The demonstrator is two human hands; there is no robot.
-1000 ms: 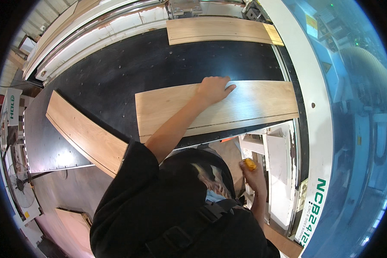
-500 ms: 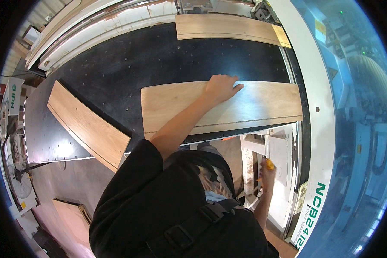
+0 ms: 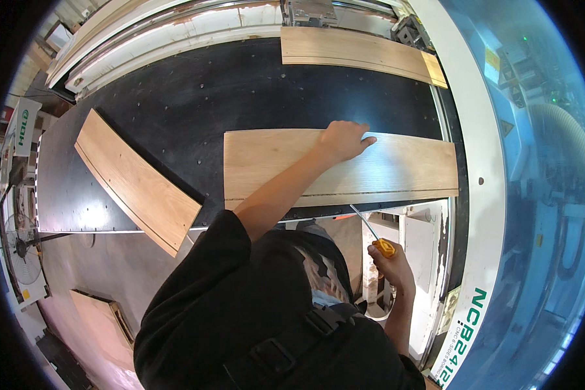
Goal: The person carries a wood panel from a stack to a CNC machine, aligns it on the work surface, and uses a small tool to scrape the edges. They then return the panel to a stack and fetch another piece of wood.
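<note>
A light wooden board with a narrow groove along its near side lies on the black machine table. Across it reaches my left hand, closed at the far edge with the fingers bent over that edge and partly hidden. My right hand is wrapped round the yellow handle of a screwdriver. Its thin metal shaft points up and left, the tip just short of the board's near edge and apart from it.
A second grooved board lies slanted at left, one end jutting past the table's front edge. Another board rests along the far side. A white machine frame with a blue translucent cover stands at right. A fan is far left.
My right hand has risen from low beside the table toward the board's near edge, bringing the screwdriver shaft into plain sight. My left hand keeps its place on the board.
</note>
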